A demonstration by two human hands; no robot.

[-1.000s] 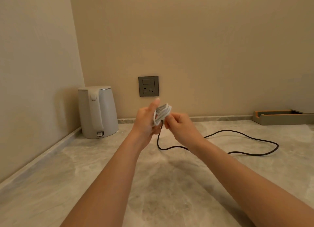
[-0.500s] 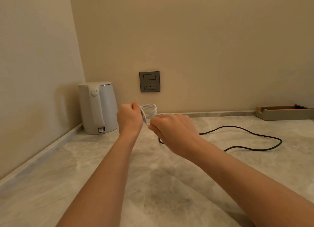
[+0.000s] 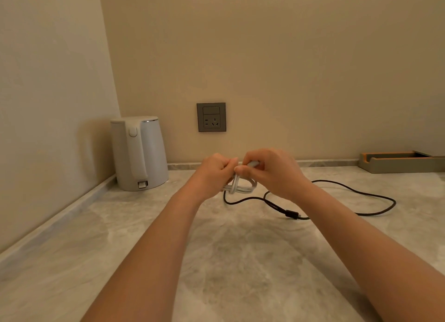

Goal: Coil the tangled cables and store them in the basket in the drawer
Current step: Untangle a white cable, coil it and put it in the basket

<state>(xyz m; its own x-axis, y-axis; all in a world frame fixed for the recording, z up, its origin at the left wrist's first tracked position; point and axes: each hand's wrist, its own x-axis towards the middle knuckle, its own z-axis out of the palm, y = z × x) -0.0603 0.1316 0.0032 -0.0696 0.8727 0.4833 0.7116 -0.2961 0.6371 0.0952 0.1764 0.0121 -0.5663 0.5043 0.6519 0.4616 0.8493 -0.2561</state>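
While the white cable (image 3: 241, 188) hangs bundled between my two hands, just above the table (image 3: 240, 261) and nearer its back edge than its front, I judge that I am at the tying-off step for this cable. My left hand (image 3: 214, 171) is curled tight round one end of the bundle, which I take to be there to stop the loops springing apart. My right hand (image 3: 272, 171) pinches the pale plug end (image 3: 253, 163) between thumb and fingertips, raised over the bundle, apparently so the tail can be wound round its middle. One turn already crosses the loops upright. The bundle's long axis runs left to right, roughly along the back edge, with the closed loops bulging toward the right and the gripped end pointing left into my fist. Below it and to the right, the black cable (image 3: 291, 214) lies loose on the table, uncoiled, its long loop sprawling toward the right edge and its plug pointing right. A kettle (image 3: 139, 153) stands in the back left corner, a wall socket (image 3: 211, 117) sits above the back edge, and a shallow tray (image 3: 399, 162) rests at the back right. Neither basket nor drawer is in view, so I reckon storing is well ahead.
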